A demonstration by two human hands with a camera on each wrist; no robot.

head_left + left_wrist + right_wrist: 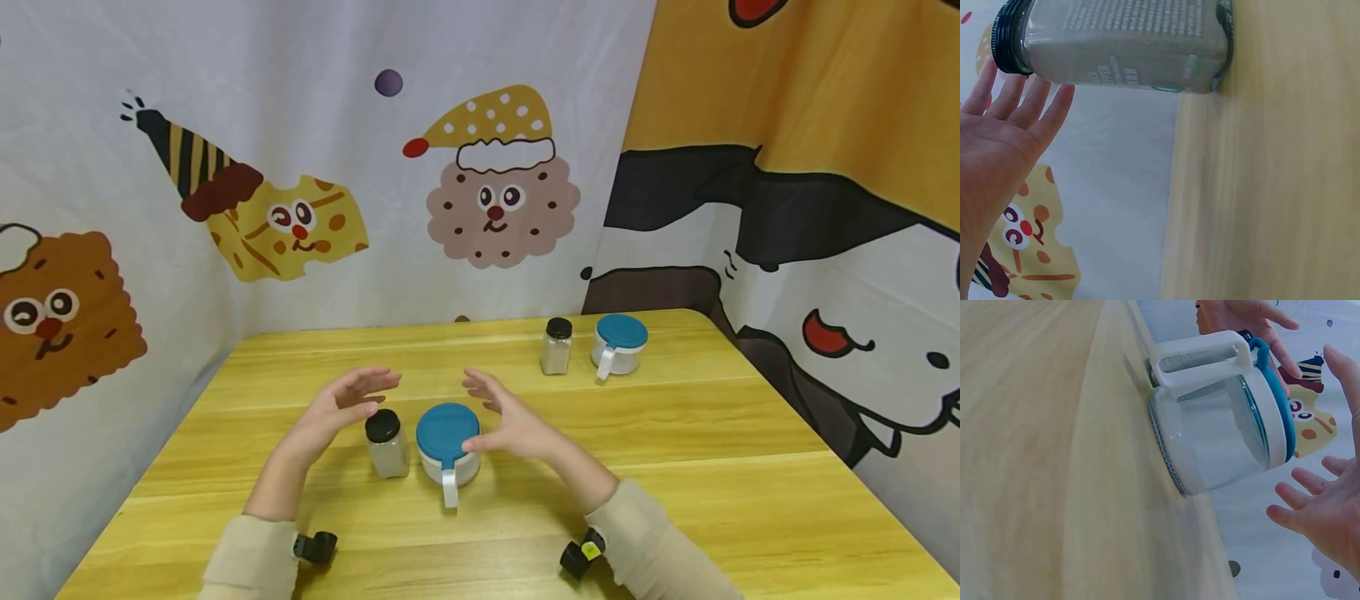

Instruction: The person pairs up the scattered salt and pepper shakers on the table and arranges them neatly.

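In the head view, a spice jar with a black lid stands upright on the table. Beside it is a glass jar with a blue lid and a white handle facing the front edge. My left hand hovers at the spice jar's left, fingers loosely bent, holding nothing; whether the thumb touches the lid I cannot tell. Spread fingers of my right hand are at the right side of the blue-lidded jar, gripping nothing. The right wrist view shows a gap between that hand and the glass jar.
Farther back on the wooden table stand a second black-lidded spice jar and another blue-lidded jar, its handle toward the front. A cartoon-printed curtain hangs behind the table's back edge and along the sides.
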